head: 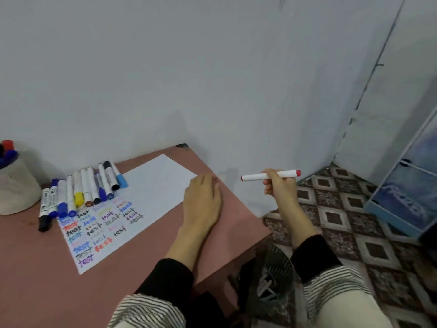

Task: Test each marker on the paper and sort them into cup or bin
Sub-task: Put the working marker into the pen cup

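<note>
Head view: our right hand grips red marker off-table above bin (prob. a reject); left hand, fingers flat, pins paper.

"test" handwritten repeatedly, many colours, on paper.

One head-worn wide-angle camera looked forward and down, close over the desk at lower left, floor at right.
</note>
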Tool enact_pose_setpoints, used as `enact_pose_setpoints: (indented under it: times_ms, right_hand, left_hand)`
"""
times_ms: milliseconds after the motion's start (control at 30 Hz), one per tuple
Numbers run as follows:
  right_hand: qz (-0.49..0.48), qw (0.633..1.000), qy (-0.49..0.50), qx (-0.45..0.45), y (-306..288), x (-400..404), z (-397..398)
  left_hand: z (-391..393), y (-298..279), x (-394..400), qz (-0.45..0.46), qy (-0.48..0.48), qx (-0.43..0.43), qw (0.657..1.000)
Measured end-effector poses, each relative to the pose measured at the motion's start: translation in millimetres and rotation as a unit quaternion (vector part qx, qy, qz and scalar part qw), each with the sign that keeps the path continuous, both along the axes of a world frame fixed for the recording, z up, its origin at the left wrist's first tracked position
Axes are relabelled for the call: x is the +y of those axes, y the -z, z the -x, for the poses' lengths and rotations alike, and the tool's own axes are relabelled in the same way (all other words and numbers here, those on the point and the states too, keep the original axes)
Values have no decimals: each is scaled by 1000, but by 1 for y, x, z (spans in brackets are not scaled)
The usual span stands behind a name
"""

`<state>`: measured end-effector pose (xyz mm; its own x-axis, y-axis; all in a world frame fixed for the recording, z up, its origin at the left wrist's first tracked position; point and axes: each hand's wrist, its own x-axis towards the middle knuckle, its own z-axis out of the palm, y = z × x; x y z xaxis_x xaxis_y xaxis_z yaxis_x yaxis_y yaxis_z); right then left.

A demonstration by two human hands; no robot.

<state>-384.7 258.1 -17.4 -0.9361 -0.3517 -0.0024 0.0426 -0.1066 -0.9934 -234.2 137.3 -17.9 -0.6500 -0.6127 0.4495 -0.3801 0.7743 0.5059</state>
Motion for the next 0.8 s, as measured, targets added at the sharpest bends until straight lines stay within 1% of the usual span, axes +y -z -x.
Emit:
enact_pose_setpoints:
  times_ms: [67,167,267,433,533,633,733,800]
  right_hand:
    - [-57,998,11,-5,26,19,13]
    - [-161,986,-2,-34,79,49,22]
    - [-266,963,-35,-41,139,66,27]
    - [-360,925,-83,-89,189,89,14]
    - [-370,915,-106,-120,204,92,14]
    - [-380,909,-118,-125,207,91,17]
    - [-356,926,-69,-108,205,83,18]
    - [-323,941,-30,-93,196,74,15]
  left_hand:
    - [11,1,3,29,2,-81,996]
    - [17,6,1,5,12,-181,983]
    - [16,9,1,3,14,-209,978]
    - [16,8,2,3,8,-216,976]
    - [17,9,2,0,6,-215,977]
    - [17,9,3,0,6,-209,978]
    - [16,8,3,-13,5,-183,983]
    - [14,8,4,-26,13,-136,990]
